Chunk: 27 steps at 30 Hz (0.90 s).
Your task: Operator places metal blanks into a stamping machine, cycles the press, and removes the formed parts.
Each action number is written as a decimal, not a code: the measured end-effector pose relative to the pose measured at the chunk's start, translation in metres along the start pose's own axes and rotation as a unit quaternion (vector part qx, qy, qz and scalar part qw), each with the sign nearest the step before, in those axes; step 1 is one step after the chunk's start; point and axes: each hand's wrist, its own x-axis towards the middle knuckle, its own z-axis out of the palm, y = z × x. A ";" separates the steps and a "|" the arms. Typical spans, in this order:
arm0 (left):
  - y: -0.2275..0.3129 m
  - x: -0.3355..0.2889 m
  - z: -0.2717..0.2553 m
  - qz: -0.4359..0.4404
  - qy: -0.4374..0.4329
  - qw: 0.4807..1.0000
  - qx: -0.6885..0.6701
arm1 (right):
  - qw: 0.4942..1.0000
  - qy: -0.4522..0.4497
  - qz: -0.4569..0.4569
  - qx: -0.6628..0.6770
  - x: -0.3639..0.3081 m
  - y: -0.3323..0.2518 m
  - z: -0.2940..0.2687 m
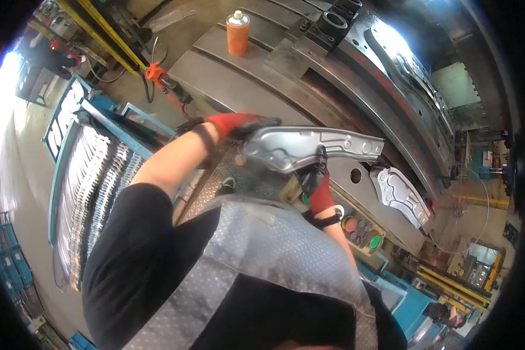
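Observation:
A shaped sheet-metal panel (297, 146), silvery with pressed ridges and round dimples, is held up in front of my body. My left hand (248, 124), in a red and black glove, grips its left end along the upper edge. Further right, my right hand (315, 175), gloved the same way, is closed on the lower edge with the thumb over the upper face. The fingers beneath the panel are hidden. A second pressed panel (401, 195) lies on the press bed to the right of my right hand.
The press die (367, 81) rises beyond the panel. An orange spray can (238, 36) stands on the grey bed (216, 76). Left of me, a blue rack (55, 192) holds several stacked panels. A button box (361, 231) sits close by my right forearm.

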 end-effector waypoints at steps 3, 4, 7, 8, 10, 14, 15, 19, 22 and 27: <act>0.024 -0.007 -0.028 -0.312 -0.044 0.837 -0.448 | 0.998 -0.016 -0.037 0.052 0.011 0.033 0.035; 0.025 -0.018 -0.014 -0.286 -0.023 0.824 -0.489 | 0.994 -0.043 -0.047 0.093 0.001 0.032 0.044; 0.060 -0.002 -0.001 -0.398 -0.110 0.720 -0.559 | 0.981 0.017 -0.189 0.032 0.011 0.042 -0.037; 0.052 -0.021 0.015 -0.297 -0.116 0.890 -0.326 | 0.985 0.022 -0.171 0.023 -0.001 0.043 -0.016; 0.030 -0.034 0.049 -0.186 -0.124 0.973 -0.057 | 0.984 0.030 -0.174 0.005 -0.024 0.042 -0.011; 0.018 0.004 0.095 -0.103 -0.050 0.943 -0.312 | 0.984 0.020 -0.172 -0.032 -0.042 0.039 -0.014; 0.029 0.009 0.095 -0.084 0.039 0.919 -0.384 | 0.986 0.011 -0.164 -0.040 -0.040 0.039 -0.014; 0.048 0.022 0.128 -0.216 0.102 0.888 -0.393 | 0.984 -0.020 -0.158 -0.076 -0.049 0.044 -0.026; 0.074 -0.014 0.139 -0.185 0.155 0.939 -0.245 | 0.981 -0.063 -0.149 -0.106 -0.056 0.044 -0.023; 0.097 -0.078 0.125 -0.178 0.229 0.956 -0.047 | 0.964 -0.173 -0.120 -0.165 -0.059 0.052 0.014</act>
